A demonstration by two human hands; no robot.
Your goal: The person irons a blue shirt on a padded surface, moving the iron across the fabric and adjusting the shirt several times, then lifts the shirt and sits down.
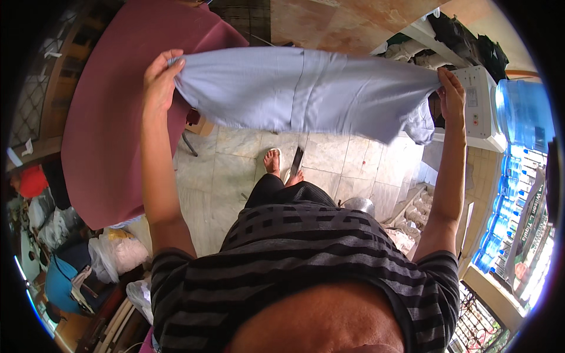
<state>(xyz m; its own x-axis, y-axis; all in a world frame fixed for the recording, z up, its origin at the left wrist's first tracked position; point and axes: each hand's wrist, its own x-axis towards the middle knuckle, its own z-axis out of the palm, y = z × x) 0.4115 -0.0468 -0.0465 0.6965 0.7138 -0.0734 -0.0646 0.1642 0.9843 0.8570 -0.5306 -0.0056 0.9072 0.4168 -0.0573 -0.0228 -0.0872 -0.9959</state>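
A light blue-grey cloth garment (pixel 253 88) is stretched out in the air between my two raised hands, with a seam running down its middle. My left hand (pixel 160 79) pinches its upper left corner between thumb and fingers. At the other end, my right hand (pixel 451 94) grips the right edge, and a bunched flap of the fabric hangs down beside it. What kind of garment it is I cannot make out. Both arms reach forward, well apart. Below the cloth, my feet in sandals stand on the tiles.
A table under a maroon cloth (pixel 106 129) stands at left, partly behind the garment. On the right are a white appliance (pixel 479 106) and a blue water container (pixel 524 112). Plastic bags (pixel 120 253) lie at lower left. Pale tiles (pixel 226 170) cover the floor.
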